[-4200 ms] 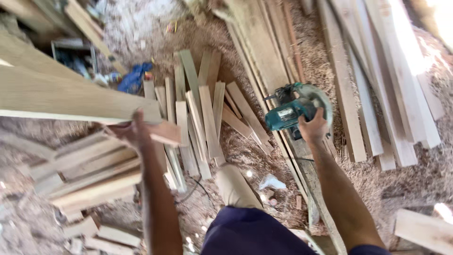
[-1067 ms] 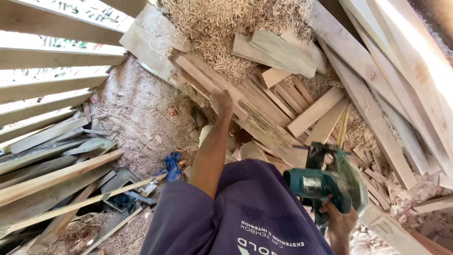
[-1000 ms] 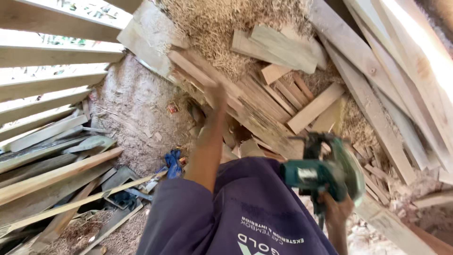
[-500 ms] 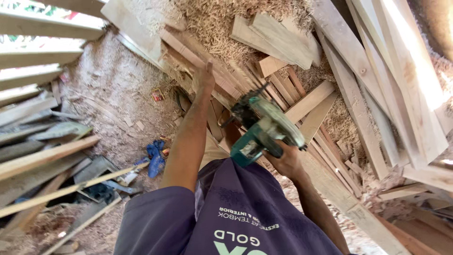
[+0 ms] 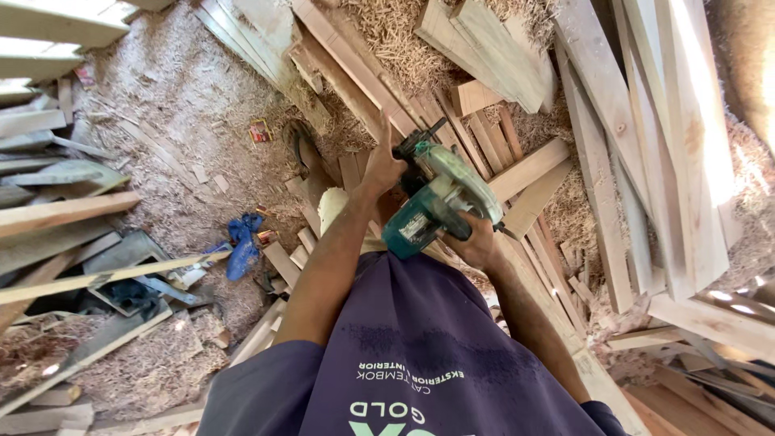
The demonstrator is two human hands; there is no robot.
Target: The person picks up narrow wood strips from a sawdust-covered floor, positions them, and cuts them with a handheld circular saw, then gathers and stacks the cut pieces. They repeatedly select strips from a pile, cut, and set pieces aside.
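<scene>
- Gripping seen at both ends of a teal circular saw (image 5: 440, 202), held in the air in front of the chest, above the wood scraps
- right hand (image 5: 476, 242) is wrapped tight under the saw body, fingers curled closed on it
- left hand (image 5: 381, 165) is closed on the saw's front end, by the black knob
- short planks (image 5: 529, 169) are piled just beyond the saw, on a floor (image 5: 178, 105) covered in sawdust
- long boards (image 5: 662, 145) are stacked at right; a blue rag (image 5: 240, 242) lies at left, well apart
</scene>
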